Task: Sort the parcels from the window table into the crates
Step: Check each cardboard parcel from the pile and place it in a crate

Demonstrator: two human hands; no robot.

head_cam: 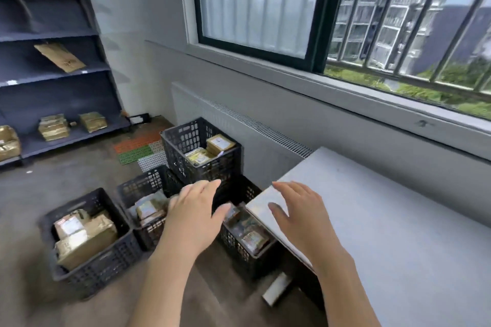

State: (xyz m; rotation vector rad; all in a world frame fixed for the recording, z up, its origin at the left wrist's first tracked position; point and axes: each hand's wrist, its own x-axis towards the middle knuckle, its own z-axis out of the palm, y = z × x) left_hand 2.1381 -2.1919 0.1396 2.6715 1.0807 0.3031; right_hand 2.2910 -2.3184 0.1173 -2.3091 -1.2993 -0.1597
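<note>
Both hands are empty at this moment: the left hand [196,210] is spread with straight fingers over the black crates in the lower centre of the frame, and the right hand [297,214] is also flat and relaxed, above the near corner of the grey window table [385,220] at the right. Neither hand holds a parcel. The part of the table top which is visible carries no parcel, so I judge that the sorting is almost done or done, but the right end of the table is out of the frame. The parcels lie in four crates on the floor: the large-parcel crate [87,263] at the lower left with brown boxes [87,236], the middle crate [143,188] behind the left wrist, the raised crate [186,141] in the centre with small tan packets [220,143], and the crate under the table corner [239,244], partly hidden by the table. At the upper left, a dark shelf unit [53,71] holds more wrapped packets. The risks I see from here: the raised crate seems to rest on another crate, so a push from the left hand could shift or tip it; a parcel could be left over on the unseen part of the table; and the half-covered crate is hard to reach, so a parcel dropped there may hit the table edge and fall on the floor.
</note>
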